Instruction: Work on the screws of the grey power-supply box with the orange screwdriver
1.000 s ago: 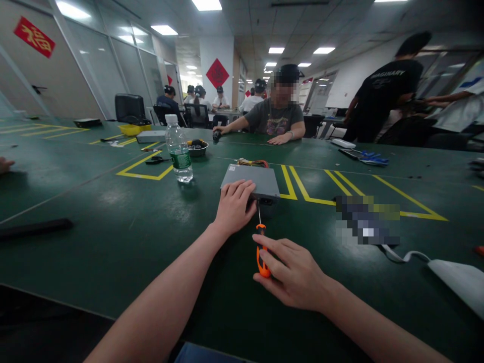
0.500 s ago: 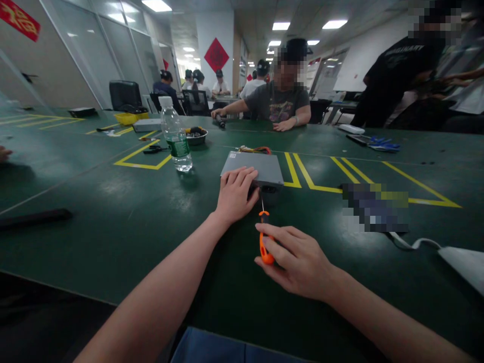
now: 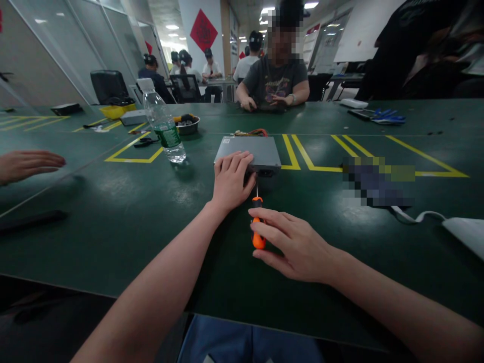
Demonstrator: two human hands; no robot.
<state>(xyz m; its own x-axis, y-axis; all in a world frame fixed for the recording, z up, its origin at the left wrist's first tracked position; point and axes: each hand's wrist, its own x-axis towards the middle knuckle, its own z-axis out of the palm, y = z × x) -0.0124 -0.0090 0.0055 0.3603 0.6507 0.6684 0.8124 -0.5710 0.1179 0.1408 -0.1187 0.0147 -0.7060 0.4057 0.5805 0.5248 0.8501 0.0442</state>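
Grey metal box lies flat on the green table, wires bunched at its far side, straight ahead in my head feed. Little changes at the box over the last second: the orange-and-black screwdriver stays pointed at its near face, just left of the power socket. Tip hidden; I cannot make out a screw. I read it as the same driver work, undisturbed. More shifts around it: the hand at the left edge now reaches further into view, well apart from the box, and the person opposite now has both hands together over a dark object.

Pose: my left hand lies over the box top, fingers forward, thumb at the near edge; steadying, I judge, not wrapped round. My right hand lightly grips the screwdriver handle, fingers across it, thumb by the butt, forearm angling in from the right
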